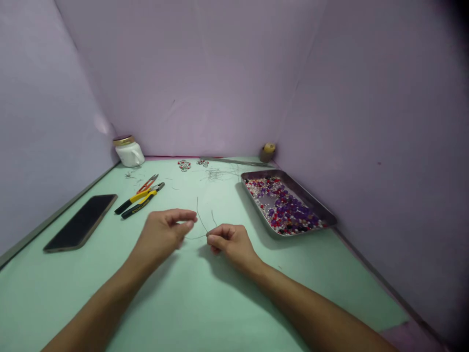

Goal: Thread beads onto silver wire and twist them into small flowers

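Note:
Between the thumb and fingertips of my right hand (231, 244) is pinched a thin, dark wire (202, 224). Its strands spread from the pinch: one rises up and to the left, a shorter one stands nearly upright, and another runs left toward my other hand. My left hand (164, 230) is just left of the wire, slightly blurred, with a gap between thumb and forefinger and nothing visible in it. Whether its lower fingers touch the left-running strand, I cannot tell.
A metal tray (252, 203) of mixed beads stands at right. Pliers (141, 201), red-handled snips (147, 183) and a phone (81, 222) lie left. Behind are a white jar (130, 154), beaded pieces (184, 165), loose wires (218, 173) and a small yellow-topped object (267, 151). Walls enclose the table.

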Available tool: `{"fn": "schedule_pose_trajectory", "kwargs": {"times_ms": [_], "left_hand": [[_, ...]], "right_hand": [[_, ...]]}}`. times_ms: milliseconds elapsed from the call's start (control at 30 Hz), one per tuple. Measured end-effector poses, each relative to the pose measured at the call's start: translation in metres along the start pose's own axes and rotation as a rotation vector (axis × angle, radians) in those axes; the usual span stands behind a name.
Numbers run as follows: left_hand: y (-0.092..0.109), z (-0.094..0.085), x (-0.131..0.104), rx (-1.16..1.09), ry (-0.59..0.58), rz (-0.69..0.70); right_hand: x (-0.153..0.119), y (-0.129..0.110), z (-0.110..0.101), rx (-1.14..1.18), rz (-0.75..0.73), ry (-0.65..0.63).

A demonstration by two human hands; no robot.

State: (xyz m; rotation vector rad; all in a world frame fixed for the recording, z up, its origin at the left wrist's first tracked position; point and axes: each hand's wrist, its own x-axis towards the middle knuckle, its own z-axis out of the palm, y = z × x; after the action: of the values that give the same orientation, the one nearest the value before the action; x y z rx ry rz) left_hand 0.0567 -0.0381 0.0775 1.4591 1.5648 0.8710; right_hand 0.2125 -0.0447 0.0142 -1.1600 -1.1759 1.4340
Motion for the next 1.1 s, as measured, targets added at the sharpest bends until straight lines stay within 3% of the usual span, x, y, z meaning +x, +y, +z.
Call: {"fn": "schedule_pose_trajectory", "kwargs": {"times_ms": [100,200,367,567,700,900,1100], "left_hand": [[-0.002,0.017,-0.007,-0.057,-0.138,-0.082],[-0.008,0.025,-0.005,-0.052,-0.187,-0.053],[-0.010,0.020,-0.002,-0.015,-0.252,0.065],[-0.007,0.022,-0.003,-0.022,-0.244,0.072],[-0.008,0.021,-0.001,-0.074,-0.279,0.042],[-0.011,0.012,0.003,-0.133,-0.431,0.047],[-0.011,0.004,0.005,-0.048,-0.533,0.176]], "right_hand": [[-0.003,-0.001,0.000,-0.015,-0.022,-0.012],[-0.005,-0.002,0.001,-0.014,-0.014,-0.031],[-0.004,-0.001,0.001,0.050,0.037,-0.043],[-0.003,-0.001,0.000,0.189,0.082,-0.058],[-0.005,0.002,-0.001,0.281,0.060,-0.151],[-0.006,0.004,-0.002,0.381,0.080,-0.256],[-0.010,-0.003,-0.006,0.418,0.207,-0.400]]}}
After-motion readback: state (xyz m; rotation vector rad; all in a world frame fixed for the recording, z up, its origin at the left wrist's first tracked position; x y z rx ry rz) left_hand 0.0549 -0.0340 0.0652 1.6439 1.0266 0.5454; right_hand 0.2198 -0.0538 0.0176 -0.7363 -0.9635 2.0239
